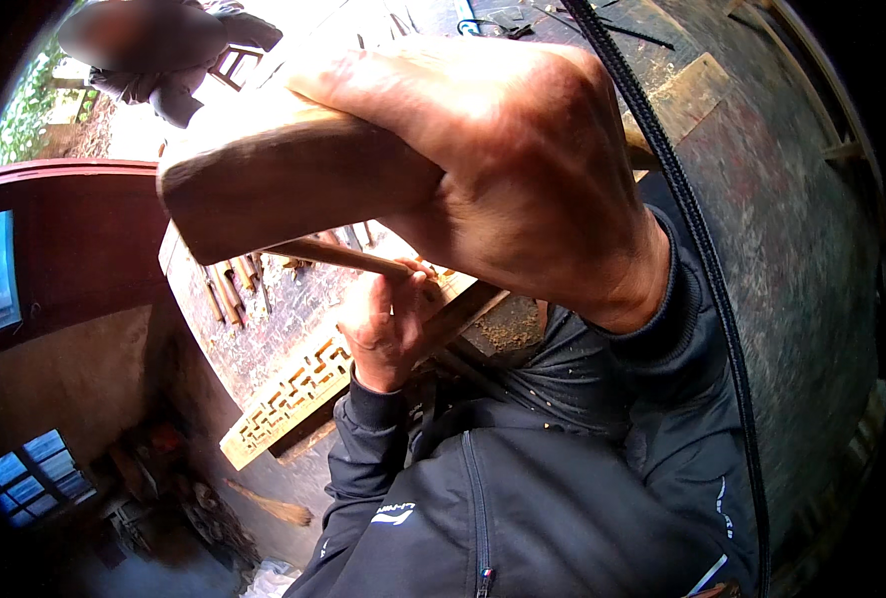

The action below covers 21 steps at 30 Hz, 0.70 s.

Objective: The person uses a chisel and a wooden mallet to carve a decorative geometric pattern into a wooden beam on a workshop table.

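Close to the camera, my right hand is wrapped round a thick, flat-sided wooden mallet, raised above the work. Below it, my left hand closes round the slim wooden handle of a chisel, whose top end reaches up to the left, near the mallet's lower edge in the picture. The chisel's blade is hidden behind my left hand and right forearm. Under my left hand lies a long wooden board with an angular lattice pattern cut into its near left end.
Several wooden-handled tools lie on the worn bench beyond the board. Wood shavings gather beside my lap. A flat piece of wood rests at the far right. Another person is at the upper left. A black cord hangs across the view.
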### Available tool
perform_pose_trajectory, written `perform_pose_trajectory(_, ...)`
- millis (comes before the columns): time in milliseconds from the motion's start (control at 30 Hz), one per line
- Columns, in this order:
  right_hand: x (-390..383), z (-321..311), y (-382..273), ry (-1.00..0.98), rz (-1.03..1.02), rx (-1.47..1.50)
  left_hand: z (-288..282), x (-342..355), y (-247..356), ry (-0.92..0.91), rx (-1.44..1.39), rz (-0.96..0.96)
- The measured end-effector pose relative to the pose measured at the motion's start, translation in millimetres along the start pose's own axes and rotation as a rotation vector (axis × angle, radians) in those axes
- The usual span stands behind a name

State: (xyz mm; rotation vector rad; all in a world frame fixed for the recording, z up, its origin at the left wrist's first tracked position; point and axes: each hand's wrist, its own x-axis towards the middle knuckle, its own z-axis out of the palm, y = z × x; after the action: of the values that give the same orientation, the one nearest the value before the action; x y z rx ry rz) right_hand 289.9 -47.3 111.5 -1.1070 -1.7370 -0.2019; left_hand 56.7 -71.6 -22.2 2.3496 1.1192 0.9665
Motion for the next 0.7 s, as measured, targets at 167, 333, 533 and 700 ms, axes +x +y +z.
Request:
perform_pose_trajectory(167, 8, 4, -7, 0.125, -0.082, -0.065, -2, -1, -1, 0.01, 0.051, -0.014)
perform_pose_trajectory(333, 18, -2, -6, 0.11, -0.127, -0.109, 0, 7, 14, 0.007, 0.143, 0.107)
perform_pose_trajectory(533, 28, -1, -13, 0.122, -0.17, -0.095, -3, -10, -3, -0.058, 0.062, -0.029)
perform_pose_trajectory(700, 30, -6, -15, 0.127, -0.198, -0.148, 3, -8, 0, -0.061, 0.02, -0.035)
